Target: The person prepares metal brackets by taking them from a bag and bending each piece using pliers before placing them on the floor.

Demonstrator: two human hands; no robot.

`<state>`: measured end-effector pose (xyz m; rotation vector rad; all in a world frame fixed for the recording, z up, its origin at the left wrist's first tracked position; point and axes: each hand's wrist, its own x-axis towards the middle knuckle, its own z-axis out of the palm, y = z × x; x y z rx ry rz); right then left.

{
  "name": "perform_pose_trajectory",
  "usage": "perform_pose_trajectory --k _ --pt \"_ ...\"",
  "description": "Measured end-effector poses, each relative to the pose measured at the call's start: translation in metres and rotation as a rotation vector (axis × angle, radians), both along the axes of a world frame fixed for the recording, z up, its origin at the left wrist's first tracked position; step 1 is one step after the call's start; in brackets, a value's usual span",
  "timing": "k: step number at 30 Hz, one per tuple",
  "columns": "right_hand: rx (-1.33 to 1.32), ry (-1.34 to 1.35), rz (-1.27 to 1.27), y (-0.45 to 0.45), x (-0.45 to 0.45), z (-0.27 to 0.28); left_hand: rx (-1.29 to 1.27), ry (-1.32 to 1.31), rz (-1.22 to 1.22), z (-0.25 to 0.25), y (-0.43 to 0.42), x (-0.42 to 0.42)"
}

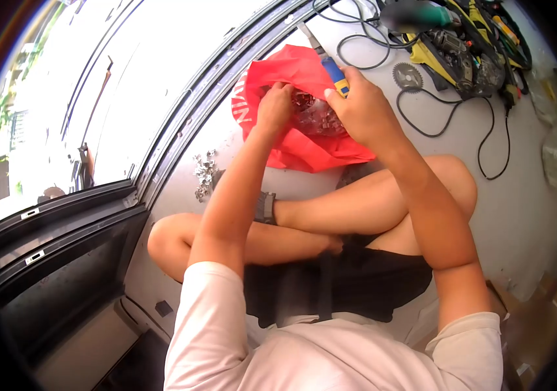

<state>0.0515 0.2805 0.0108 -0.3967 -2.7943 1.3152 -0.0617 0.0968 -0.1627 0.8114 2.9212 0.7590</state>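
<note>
A red bag (pixel 295 62) with white lettering lies open on the floor before my crossed legs. Inside it, a clear plastic bag (pixel 321 120) holds many small metal pieces. My left hand (pixel 276 107) is at the left of the bag's mouth, fingers curled and pressed together. What they grip, if anything, is hidden. My right hand (pixel 364 107) is closed around the blue-and-yellow handle of a chisel-like tool (pixel 332 68). The tool's flat metal blade points up and left, away from me, over the far edge of the red bag.
Small metal brackets (pixel 205 173) are heaped on the floor left of the bag. A round saw blade (pixel 407 75) lies at right, near black cables (pixel 422 133), power tools and a black-and-yellow tool bag (pixel 428 58). A dark sliding-window frame (pixel 180 98) runs along the left.
</note>
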Motion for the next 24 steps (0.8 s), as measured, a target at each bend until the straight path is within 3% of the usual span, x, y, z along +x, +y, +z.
perform_pose_trajectory --k 4,6,16,18,19,21,24 --pt "-0.013 0.013 -0.022 0.002 -0.005 -0.002 0.072 0.149 0.045 -0.023 0.016 0.003" --pt "-0.030 0.013 -0.035 0.002 -0.006 -0.001 0.127 0.015 0.123 -0.023 0.014 0.006" --pt "-0.013 0.010 0.020 0.001 -0.003 0.000 0.192 -0.027 0.131 0.035 -0.017 0.010" --pt "-0.028 -0.010 0.025 -0.001 -0.001 0.002 0.242 -0.145 0.135 0.048 -0.029 0.010" --pt "-0.056 -0.026 0.020 -0.001 0.000 0.001 0.383 -0.448 0.229 0.078 -0.028 0.018" --pt "-0.084 -0.038 0.023 -0.001 0.000 0.000 0.571 -0.584 0.220 0.086 -0.044 0.016" --pt "-0.102 -0.032 0.051 -0.003 0.002 0.003 0.696 -0.676 0.206 0.140 -0.056 0.033"
